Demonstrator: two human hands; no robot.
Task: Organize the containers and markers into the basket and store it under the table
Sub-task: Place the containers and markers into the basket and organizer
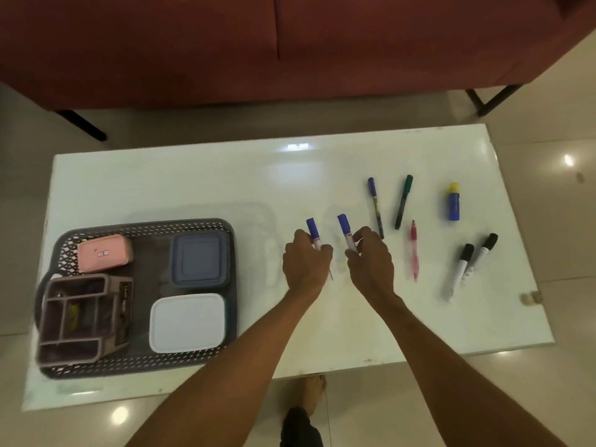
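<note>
White table (193, 182): blue-capped markers (312, 232) in both grips.

We are seeing small labels on the pink box (104, 253) and the two blue-capped markers (345, 232), but we are finding none of them readable.

Both forearms are bare from the bottom edge of the frame up to the wrists: no sleeves, no watch, no bracelet or ring to be made out. The left hand (304, 258) and the right hand (371, 256) are likewise uncovered, with no gloves. Below the table edge a bare foot (312, 393) shows on the tiled floor, toes pointing forward (no shoe or sock on it). Above the ankle begins a dark trouser leg (300, 429), black or near black, its cloth loose and slightly bunched at the hem.
</note>
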